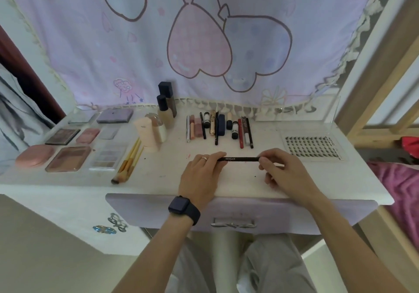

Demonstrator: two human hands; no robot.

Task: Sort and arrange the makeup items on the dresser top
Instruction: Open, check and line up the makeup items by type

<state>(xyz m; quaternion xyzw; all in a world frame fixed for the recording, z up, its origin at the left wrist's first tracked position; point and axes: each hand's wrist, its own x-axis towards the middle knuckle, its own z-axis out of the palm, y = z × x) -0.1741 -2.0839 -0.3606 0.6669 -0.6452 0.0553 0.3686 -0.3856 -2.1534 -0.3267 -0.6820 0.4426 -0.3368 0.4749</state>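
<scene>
Soft, even daylight fills your view of the dresser top, casting only faint shadows. The wide lens bows the frame's edges, and fine detail looks mildly blurred throughout.

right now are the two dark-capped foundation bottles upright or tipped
Upright: the front foundation bottle and rear foundation bottle stand on their bases, dark caps up.

L hand: ring | L wrist: blk smartwatch | grey trousers

Palettes left, bottles behind brushes, lash tray right
</scene>
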